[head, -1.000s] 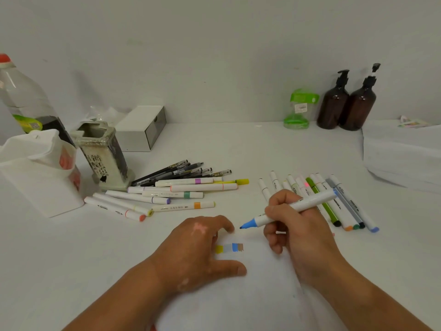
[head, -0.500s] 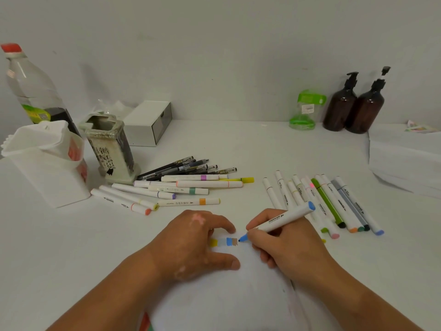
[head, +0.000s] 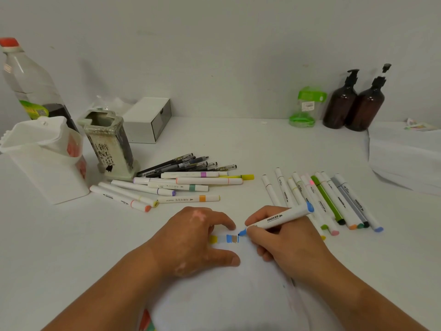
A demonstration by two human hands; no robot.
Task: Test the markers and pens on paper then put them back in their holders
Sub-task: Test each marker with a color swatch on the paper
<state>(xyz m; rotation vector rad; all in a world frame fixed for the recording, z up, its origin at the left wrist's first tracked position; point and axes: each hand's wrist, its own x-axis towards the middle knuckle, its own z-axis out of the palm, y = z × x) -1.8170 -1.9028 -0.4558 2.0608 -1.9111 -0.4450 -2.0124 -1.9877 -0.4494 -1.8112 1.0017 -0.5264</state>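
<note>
Snugly in the grip of the right hand, a smooth cylindrical marker; left hand flat on paper.

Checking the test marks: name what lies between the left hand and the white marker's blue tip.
Head view: yellow, pale blue, blue and brown swatches on white paper, running from left hand to blue-tipped marker.
</note>
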